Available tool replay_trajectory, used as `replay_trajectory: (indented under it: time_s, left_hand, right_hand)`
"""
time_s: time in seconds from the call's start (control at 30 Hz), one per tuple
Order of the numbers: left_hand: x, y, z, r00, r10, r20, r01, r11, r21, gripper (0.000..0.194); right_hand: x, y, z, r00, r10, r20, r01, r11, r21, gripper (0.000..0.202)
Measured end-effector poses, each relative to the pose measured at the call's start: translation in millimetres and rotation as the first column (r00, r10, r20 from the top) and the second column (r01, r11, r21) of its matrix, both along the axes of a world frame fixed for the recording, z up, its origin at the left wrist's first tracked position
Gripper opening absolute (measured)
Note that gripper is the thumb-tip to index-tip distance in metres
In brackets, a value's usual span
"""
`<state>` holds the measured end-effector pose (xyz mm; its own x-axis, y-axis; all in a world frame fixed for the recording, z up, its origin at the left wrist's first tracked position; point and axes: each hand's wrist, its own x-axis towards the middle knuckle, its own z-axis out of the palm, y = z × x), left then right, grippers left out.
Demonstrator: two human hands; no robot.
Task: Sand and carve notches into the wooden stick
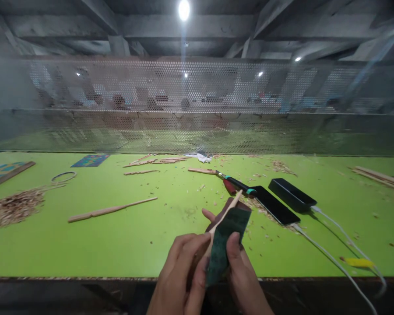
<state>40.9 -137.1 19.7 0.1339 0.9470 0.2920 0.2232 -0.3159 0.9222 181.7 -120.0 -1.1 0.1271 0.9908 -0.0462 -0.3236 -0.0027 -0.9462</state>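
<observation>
A slim pale carved wooden stick (237, 198) slants up and away from me near the table's front edge. My left hand (179, 273) is closed on its near end, fingers pinched around the wood. Wrapped along the stick is a folded sheet of sandpaper (229, 240), dark green on its back and brown on the inner face. My right hand (244, 278) grips this sheet, thumb on the green side, with a finger showing beyond it. Where the stick passes inside the fold and the left fingers, it is hidden.
Beyond my hands lie a black-handled knife (238, 183), a black phone (276, 205) and a black box-like device (292, 194) with white cables. Another carved stick (111, 210) and a heap of shavings (15, 208) are left. A perforated metal screen (197, 105) borders the green table (118, 249).
</observation>
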Motion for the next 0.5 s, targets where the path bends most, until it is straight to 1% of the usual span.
replay_trajectory:
  time_s: [0.07, 0.13, 0.2, 0.3, 0.37, 0.43, 0.5]
  left_hand:
    - [0, 0, 1.3, 0.998, 0.033, 0.056, -0.027, 0.996, -0.088, 0.027]
    - [0, 0, 0.9, 0.988, 0.071, 0.140, -0.036, 0.971, -0.237, 0.029]
    - [-1, 1, -0.5, 0.974, 0.117, 0.194, -0.046, 0.941, -0.336, 0.034]
    - [-3, 5, -3.4, 0.972, 0.161, 0.169, -0.098, 0.939, -0.330, 0.041]
    - [-4, 9, -5.5, 0.980, 0.152, 0.125, -0.106, 0.943, -0.316, 0.044]
    - [-6, 13, -6.9, 0.988, 0.132, 0.077, -0.101, 0.944, -0.314, 0.046]
    - [-8, 14, -6.8, 0.990, 0.130, 0.057, -0.106, 0.945, -0.309, 0.046]
  right_hand:
    - [3, 3, -0.8, 0.992, -0.097, 0.077, 0.095, 0.995, 0.020, 0.070]
    - [7, 6, -2.7, 0.973, -0.176, 0.146, 0.170, 0.984, 0.057, 0.068]
    - [9, 7, -5.9, 0.976, -0.178, 0.126, 0.173, 0.984, 0.052, 0.064]
    - [9, 4, -12.7, 0.990, -0.136, -0.035, 0.136, 0.991, -0.012, 0.053]
    - [6, -1, -16.6, 0.983, -0.139, -0.116, 0.139, 0.990, -0.005, 0.049]
    - [3, -5, -18.1, 0.979, -0.174, -0.105, 0.177, 0.984, 0.012, 0.047]
    - [-1, -8, -17.0, 0.974, -0.223, -0.044, 0.224, 0.975, 0.013, 0.046]
